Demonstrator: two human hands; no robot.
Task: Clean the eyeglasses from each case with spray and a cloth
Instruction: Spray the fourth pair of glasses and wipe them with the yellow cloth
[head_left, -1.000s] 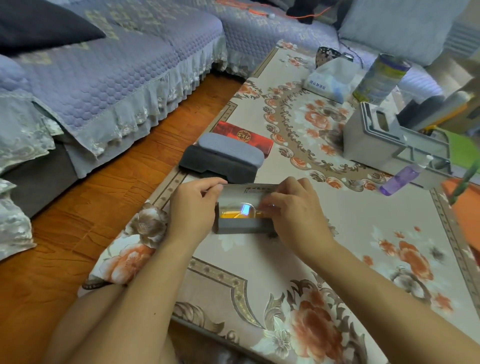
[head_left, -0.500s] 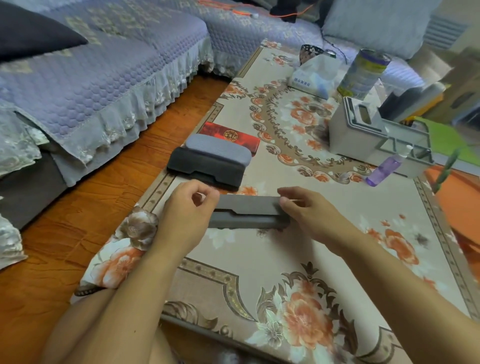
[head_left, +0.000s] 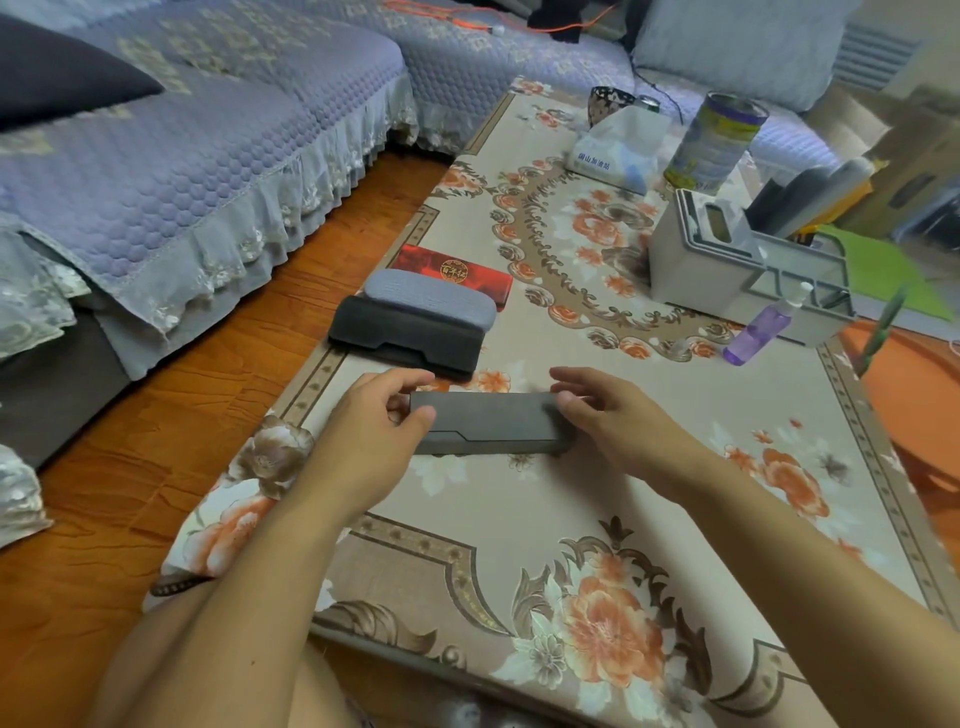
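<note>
A flat grey eyeglass case (head_left: 493, 423) lies closed on the floral tablecloth (head_left: 519, 545) in front of me. My left hand (head_left: 363, 436) grips its left end, thumb on the lid and fingers curled behind the far edge. My right hand (head_left: 613, 421) touches the right end with relaxed fingers, the thumb on the corner. Beyond it lies a dark case (head_left: 405, 335) with a blue-grey case (head_left: 431, 299) on top, and a red case (head_left: 452, 270) behind them. A purple spray bottle (head_left: 758, 332) stands at the right. No eyeglasses are in view.
A grey organizer box (head_left: 696, 260) stands behind the spray bottle. Farther back are a tissue pack (head_left: 618, 150) and a tall can (head_left: 717, 140). An orange object (head_left: 914, 405) lies at the right edge. A purple sofa (head_left: 208, 156) and wooden floor border the table's left edge.
One second ago the grey case stood open with eyeglasses visible inside. Its lid is closed now, the case lies flat, and my right hand has slid to its right end.
</note>
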